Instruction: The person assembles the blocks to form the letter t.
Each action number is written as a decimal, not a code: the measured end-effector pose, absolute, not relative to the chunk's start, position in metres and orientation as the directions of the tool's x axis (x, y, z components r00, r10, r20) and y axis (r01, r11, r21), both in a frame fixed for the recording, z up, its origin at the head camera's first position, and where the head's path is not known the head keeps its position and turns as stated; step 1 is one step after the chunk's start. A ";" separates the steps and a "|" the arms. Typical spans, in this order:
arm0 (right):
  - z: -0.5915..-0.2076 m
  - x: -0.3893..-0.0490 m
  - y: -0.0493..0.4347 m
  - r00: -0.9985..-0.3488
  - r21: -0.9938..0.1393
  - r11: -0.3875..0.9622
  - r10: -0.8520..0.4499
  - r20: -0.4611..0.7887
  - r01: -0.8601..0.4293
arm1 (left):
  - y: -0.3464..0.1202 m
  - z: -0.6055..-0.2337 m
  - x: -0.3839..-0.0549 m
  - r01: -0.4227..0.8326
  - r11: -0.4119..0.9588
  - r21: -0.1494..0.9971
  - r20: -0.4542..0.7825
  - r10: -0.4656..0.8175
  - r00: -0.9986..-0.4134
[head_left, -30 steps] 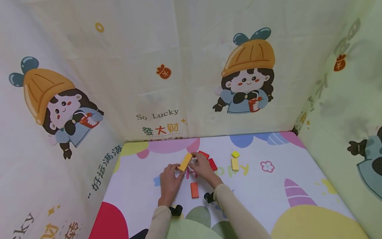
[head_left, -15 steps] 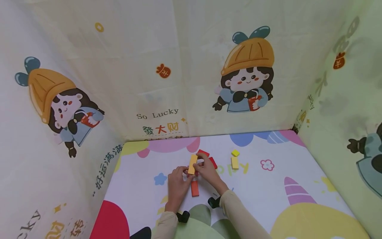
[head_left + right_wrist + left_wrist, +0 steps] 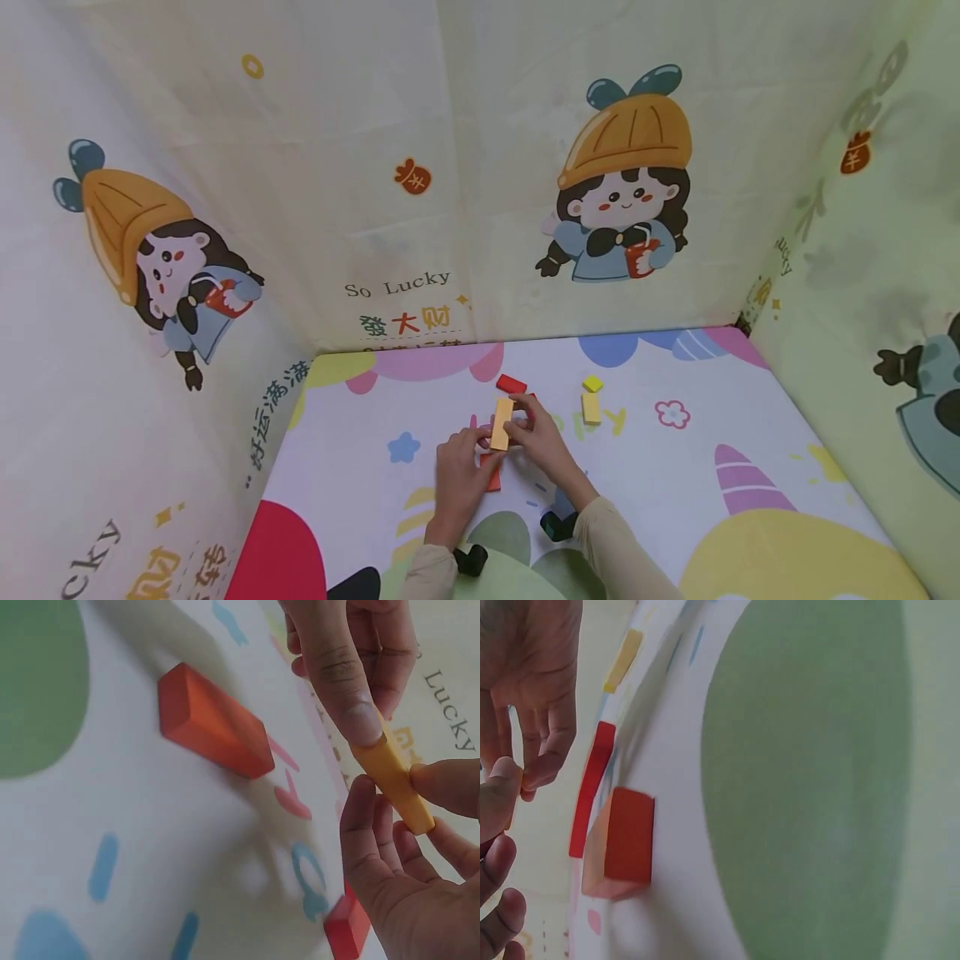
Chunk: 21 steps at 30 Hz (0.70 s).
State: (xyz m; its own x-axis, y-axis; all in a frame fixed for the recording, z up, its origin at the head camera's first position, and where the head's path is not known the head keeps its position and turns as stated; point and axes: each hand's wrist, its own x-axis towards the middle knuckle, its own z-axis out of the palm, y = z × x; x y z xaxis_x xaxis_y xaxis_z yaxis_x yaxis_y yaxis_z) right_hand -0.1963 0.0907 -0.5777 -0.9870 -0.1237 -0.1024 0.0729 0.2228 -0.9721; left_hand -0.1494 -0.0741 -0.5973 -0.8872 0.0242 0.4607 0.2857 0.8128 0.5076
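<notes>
Between both hands is a yellow-orange rectangular wooden block [image 3: 502,422], tilted upright above the mat. My left hand [image 3: 460,477] pinches its lower end; the thumb [image 3: 360,724] lies on its face in the right wrist view. From the other side my right hand [image 3: 551,446] grips the block [image 3: 401,791] between thumb and fingers. An orange-red block [image 3: 492,475] lies on the mat just below, partly covered by the left hand in the head view. In the left wrist view this orange-red block [image 3: 630,838] shows beside a red block [image 3: 594,791].
Behind the right hand lies a red block [image 3: 512,383]; a second red one is mostly hidden by that hand. Farther right are a pale yellow block [image 3: 591,409] and a bright yellow block [image 3: 592,384]. A printed mat [image 3: 637,475] covers the table, with cloth walls [image 3: 495,167] around.
Both hands have moved right and nearer the body with the yellow-orange block, which has turned more upright. The left hand now overlaps the orange-red block; the right hand covers most of one red block.
</notes>
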 end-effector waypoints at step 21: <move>-0.587 -0.154 0.139 -0.988 -0.903 0.429 -0.140 -0.059 -0.007 | -0.040 -0.613 -0.120 0.431 0.826 0.363 0.542 0.190 -0.819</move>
